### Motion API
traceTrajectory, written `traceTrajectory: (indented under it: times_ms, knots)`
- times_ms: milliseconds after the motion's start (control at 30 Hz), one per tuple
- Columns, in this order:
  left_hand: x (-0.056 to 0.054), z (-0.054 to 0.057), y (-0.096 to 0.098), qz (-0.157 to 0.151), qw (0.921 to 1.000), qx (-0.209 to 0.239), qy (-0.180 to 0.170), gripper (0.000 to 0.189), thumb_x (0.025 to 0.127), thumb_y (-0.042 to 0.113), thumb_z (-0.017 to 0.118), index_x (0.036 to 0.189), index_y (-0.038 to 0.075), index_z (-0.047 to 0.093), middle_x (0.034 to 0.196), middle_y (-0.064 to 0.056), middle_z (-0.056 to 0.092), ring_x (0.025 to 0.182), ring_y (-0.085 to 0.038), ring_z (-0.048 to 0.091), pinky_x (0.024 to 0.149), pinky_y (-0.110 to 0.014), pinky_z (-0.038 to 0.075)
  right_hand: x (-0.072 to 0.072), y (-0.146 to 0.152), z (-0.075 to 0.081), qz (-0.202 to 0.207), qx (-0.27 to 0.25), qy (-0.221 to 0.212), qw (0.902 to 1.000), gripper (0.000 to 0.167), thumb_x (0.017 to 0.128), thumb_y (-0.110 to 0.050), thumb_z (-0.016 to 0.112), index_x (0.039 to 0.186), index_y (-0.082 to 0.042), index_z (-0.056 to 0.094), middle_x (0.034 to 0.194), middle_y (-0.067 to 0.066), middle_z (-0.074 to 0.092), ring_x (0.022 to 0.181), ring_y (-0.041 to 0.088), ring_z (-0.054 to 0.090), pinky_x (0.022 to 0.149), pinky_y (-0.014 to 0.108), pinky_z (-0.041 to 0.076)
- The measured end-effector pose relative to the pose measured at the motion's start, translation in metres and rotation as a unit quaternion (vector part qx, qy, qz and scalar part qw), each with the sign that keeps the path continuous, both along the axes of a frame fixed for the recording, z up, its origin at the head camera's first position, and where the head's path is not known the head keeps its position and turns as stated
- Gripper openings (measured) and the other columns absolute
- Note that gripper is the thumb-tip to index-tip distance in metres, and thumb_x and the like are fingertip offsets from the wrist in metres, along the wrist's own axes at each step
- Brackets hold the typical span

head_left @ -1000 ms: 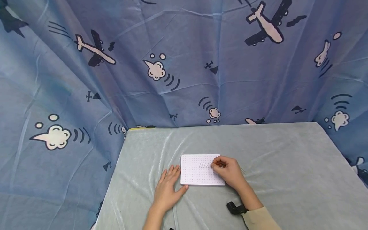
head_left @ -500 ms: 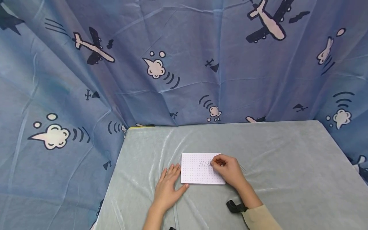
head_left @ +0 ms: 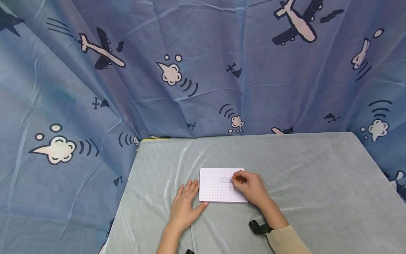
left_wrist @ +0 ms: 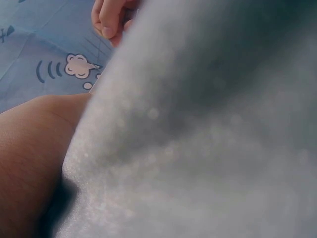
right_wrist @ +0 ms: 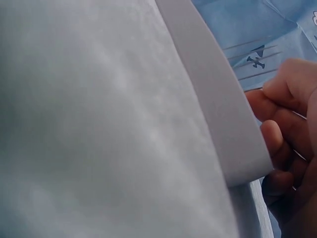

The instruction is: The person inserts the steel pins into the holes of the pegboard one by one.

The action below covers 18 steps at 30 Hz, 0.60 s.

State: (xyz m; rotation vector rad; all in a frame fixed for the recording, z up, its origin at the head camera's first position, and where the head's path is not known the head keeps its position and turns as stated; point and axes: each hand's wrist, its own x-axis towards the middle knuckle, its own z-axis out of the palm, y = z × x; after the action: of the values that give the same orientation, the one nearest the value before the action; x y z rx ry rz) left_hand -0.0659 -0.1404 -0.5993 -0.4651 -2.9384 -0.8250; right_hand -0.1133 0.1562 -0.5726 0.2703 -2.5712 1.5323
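A white board [head_left: 219,194] with a grid of small holes lies on the table. Several thin metal needles [head_left: 223,180] stand in a row in it, leaning in the head view. Just right of that row, my right hand [head_left: 250,186] pinches another thin needle between thumb and forefinger, over the board; its other fingers are curled by the board's edge in the right wrist view. My left hand [head_left: 184,209] lies flat with spread fingers at the board's left edge, thumb near the front left corner. More loose needles [head_left: 266,182] lie right of the right hand, partly hidden behind it.
The table [head_left: 323,190] is covered with a pale grey-green plush cloth. A blue curtain [head_left: 209,70] printed with airplanes and clouds hangs behind and at both sides. On the right wrist sits a black camera mount [head_left: 259,227]. Blurred cloth fills much of both wrist views.
The head view has tilted slightly, so the table sits a little higher. The right hand has shifted very slightly at the row. The left hand stays put by the board.
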Motion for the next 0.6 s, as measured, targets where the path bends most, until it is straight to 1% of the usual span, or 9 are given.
traceTrajectory:
  times_ms: [200,333,433,600]
  knots:
    - [-0.0002,0.0011,0.0006,0.001,1.0000,0.000,0.003,0.084,0.096,0.059,0.076,0.161,0.011,0.055,0.171,0.003,0.044,0.163,-0.016,0.029,0.138,-0.043,0.013,-0.0005,-0.0030,-0.0022,-0.010,0.040,0.031,0.9987,0.021,0.087,-0.003,0.084,0.084,-0.023,0.077,0.072,-0.014,0.063,0.064,0.006,0.054,0.057,0.023,0.046]
    - [0.0004,0.0027,0.0009,0.001,1.0000,0.002,0.002,0.083,0.096,0.059,0.077,0.161,0.011,0.056,0.171,0.002,0.045,0.163,-0.017,0.030,0.137,-0.043,0.013,0.0001,-0.0035,-0.0030,-0.014,0.048,0.042,0.9979,0.022,0.085,-0.002,0.084,0.083,-0.023,0.077,0.072,-0.014,0.061,0.063,0.005,0.052,0.057,0.023,0.045]
    - [0.0010,0.0034,0.0013,0.001,1.0000,0.006,0.002,0.083,0.095,0.058,0.078,0.160,0.011,0.057,0.170,0.001,0.046,0.163,-0.018,0.031,0.137,-0.043,0.013,0.0011,-0.0032,-0.0020,-0.015,0.041,0.037,0.9984,0.023,0.085,-0.002,0.084,0.083,-0.023,0.077,0.072,-0.013,0.062,0.064,0.006,0.053,0.056,0.024,0.046]
    - [0.0015,0.0033,0.0021,0.000,0.9999,0.012,0.003,0.082,0.096,0.057,0.078,0.160,0.010,0.057,0.169,0.000,0.047,0.163,-0.019,0.032,0.137,-0.044,0.014,0.0029,-0.0005,0.0013,-0.013,0.022,0.002,0.9997,0.019,0.089,-0.004,0.085,0.086,-0.022,0.079,0.073,-0.011,0.064,0.066,0.010,0.056,0.058,0.025,0.048]
